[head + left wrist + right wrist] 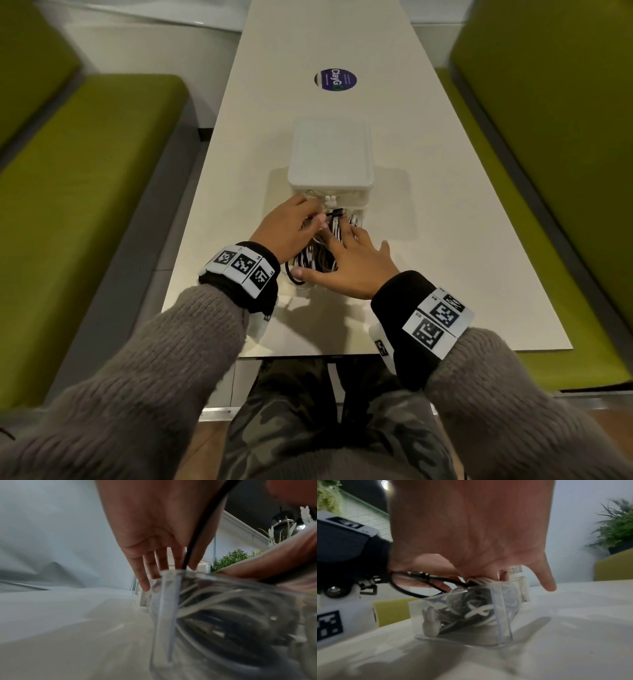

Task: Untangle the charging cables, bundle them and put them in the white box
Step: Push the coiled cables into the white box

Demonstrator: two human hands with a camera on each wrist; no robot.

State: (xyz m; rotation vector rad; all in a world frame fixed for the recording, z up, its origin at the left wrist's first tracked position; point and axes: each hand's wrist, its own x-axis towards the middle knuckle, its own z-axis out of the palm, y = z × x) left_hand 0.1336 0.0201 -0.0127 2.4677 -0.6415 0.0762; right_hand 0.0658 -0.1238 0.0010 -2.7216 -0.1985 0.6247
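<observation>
A clear box [502, 616] sits mid-table, filled with coiled black and white charging cables [315, 258]. Its white lid [330, 150] stands just behind it. My left hand [308, 219] reaches into the left side of the box and pinches a black cable [337, 212] near its plug. That cable [197, 534] runs down along the palm between the fingers. My right hand [346, 243] lies flat with spread fingers on top of the cables. A white bunny-shaped tie [429, 622] shows through the box wall. One black loop [293, 278] hangs over the near rim.
The long cream table [445, 240] has a round purple sticker [335, 79] farther back. Green benches flank it on the left [85, 205] and right [548, 137]. The table's front edge [428, 351] lies just under my wrists.
</observation>
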